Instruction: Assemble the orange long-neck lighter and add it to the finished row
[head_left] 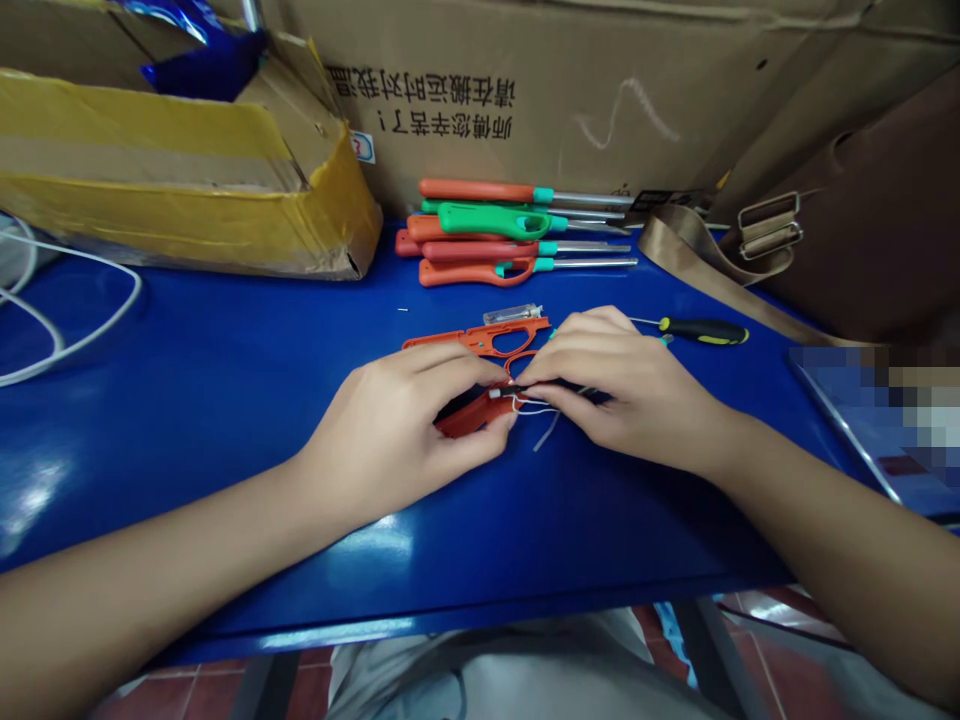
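A blue table (247, 400) lies under everything. At the far side stands a big brown box (555, 125) with upside-down black writing. On the far left is a smaller box (195, 200) with yellow tape, and a shiny blue packet (202, 70) pokes out of it. A white cord (124, 300) loops on the left. A pile of lighters (487, 245), orange, red and green, sits in front of the big box. A brown strap (690, 255) and a screwdriver (705, 330) lie on the right.

Closer in, a loose orange half (480, 337) lies just past the fingers, with a clear piece (512, 315) beside it.

The left hand (390, 420) has its thumb and fingers closed around an orange shell (471, 417), near the middle of the table. The right hand (622, 375) pinches a small part (495, 393) over the shell. This part is black with a white end, and thin white wires (536, 411) hang by it. The hands hide some of the shell.
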